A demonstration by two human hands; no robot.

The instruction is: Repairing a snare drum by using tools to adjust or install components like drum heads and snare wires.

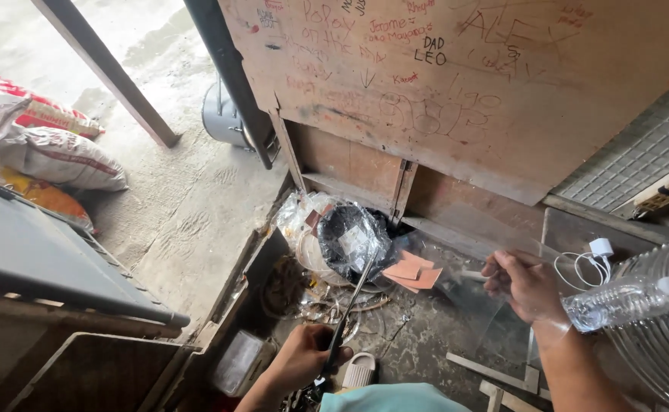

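- Head view, looking down at a dirty, cluttered work surface below a scribbled plywood board [456, 91].
- Left hand [304, 357], low in the middle, is curled shut around the handles of a pair of long scissors [352, 305]; the fingers wrap the grip and the knuckles face up.
- Scissor blades run up and to the right from that hand, their tip reaching the edge of a black-and-clear plastic bundle [342, 240]. Whether the blades are parted or together I cannot tell.
- Right hand [524, 284], to the right, pinches the top edge of a clear plastic sheet [495, 320] between thumb and fingertips; the remaining fingers are folded in close.
- That sheet hangs down from the pinch, over the dark surface, well apart from the scissor tip.
- Orange-brown paper pieces [413, 273] lie between the bundle and the right hand.
- Clear plastic bottle [623, 300] with a white cap lies just beside the right wrist, against a ribbed metal drum [666, 336].
- White cable with a plug [590, 259] rests just above the bottle.
- Filled sacks [37, 145] are piled far left on the concrete floor.
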